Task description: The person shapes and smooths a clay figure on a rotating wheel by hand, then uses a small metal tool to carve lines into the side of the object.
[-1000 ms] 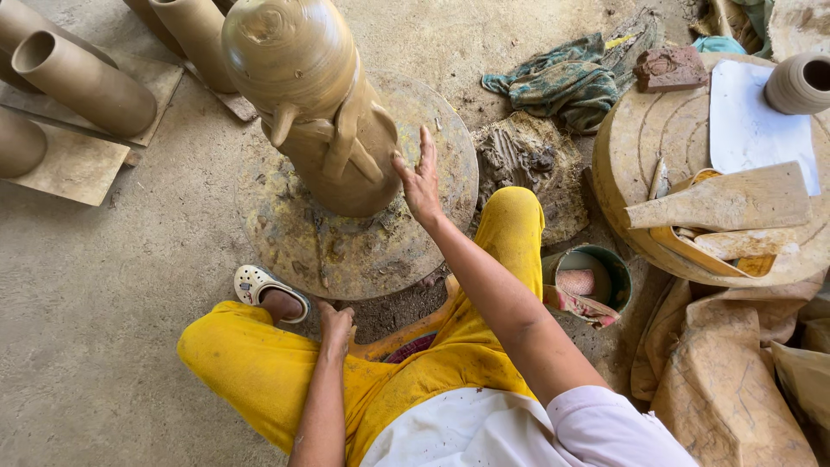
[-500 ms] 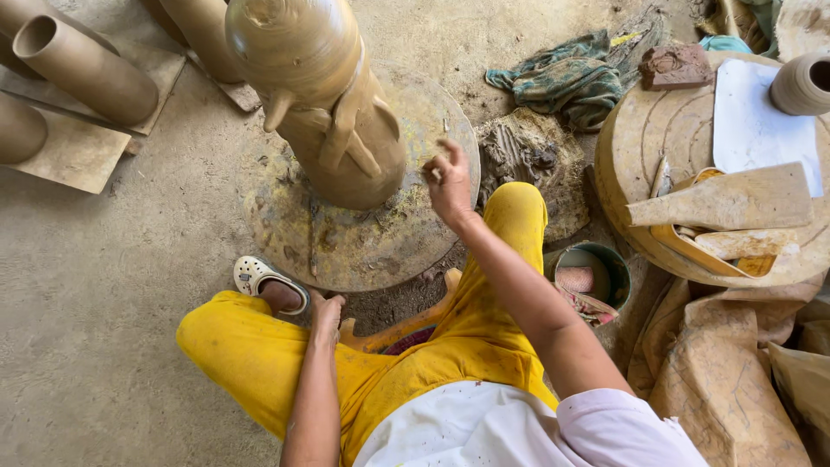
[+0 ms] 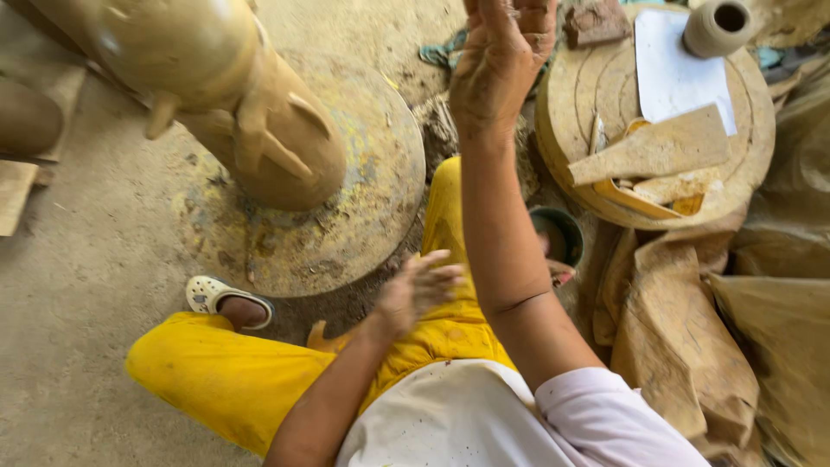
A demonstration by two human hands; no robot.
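A tall wet clay figure (image 3: 233,95) with small stubby projections stands on a round mud-caked turntable (image 3: 346,225) on the ground. My right hand (image 3: 501,60) is raised high toward the camera, clay-smeared, its fingers loosely curled and holding nothing. My left hand (image 3: 415,290) hovers, blurred, over my yellow trousers (image 3: 233,372) with fingers spread and nothing in it. Neither hand touches the figure.
A round wooden board (image 3: 743,147) at the right carries a white sheet (image 3: 674,73), clay slabs and a small clay cylinder (image 3: 718,26). Crumpled brown sacking (image 3: 692,329) lies below it. A green bowl (image 3: 562,233) sits by my knee. More clay cylinders (image 3: 26,117) stand at the left.
My right hand has lifted from beside the figure up toward the camera. My left hand has risen off my knee. The view has moved closer to the figure.
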